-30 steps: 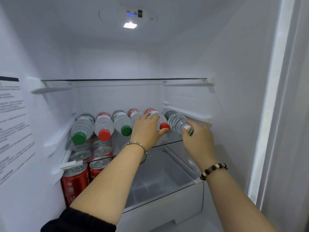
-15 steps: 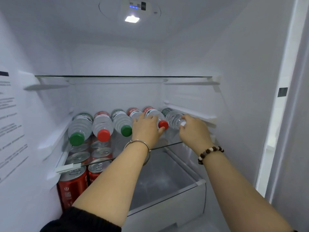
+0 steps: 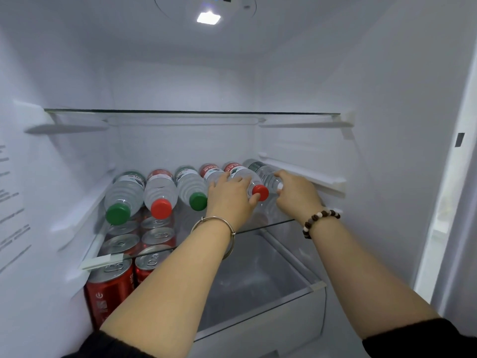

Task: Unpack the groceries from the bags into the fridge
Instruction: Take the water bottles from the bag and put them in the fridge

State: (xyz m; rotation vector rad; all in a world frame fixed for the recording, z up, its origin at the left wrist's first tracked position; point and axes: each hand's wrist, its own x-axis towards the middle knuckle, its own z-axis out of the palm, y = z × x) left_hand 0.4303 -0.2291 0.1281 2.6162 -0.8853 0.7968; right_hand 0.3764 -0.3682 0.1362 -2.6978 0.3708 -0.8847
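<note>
Inside the fridge (image 3: 348, 73), on the glass shelf (image 3: 273, 224), water bottles (image 3: 160, 189) are laid side by side. The red-capped bottle (image 3: 251, 182) is clasped by the left hand (image 3: 229, 200); the rightmost bottle (image 3: 263, 173) is gripped at its neck by the right hand (image 3: 296, 193). Being full, smooth and round, they are judged heavy and apt to roll, so the ribbed body is best held.

A square white ceiling lamp (image 3: 208, 17) glows inside smooth white plastic walls (image 3: 387, 86). Below the lamp, 1 clear glass shelf (image 3: 191, 112) spans the compartment; lower still sits a translucent plastic drawer (image 3: 258, 275). Left of the lamp, black printed text (image 3: 10, 215) lines the wall.
</note>
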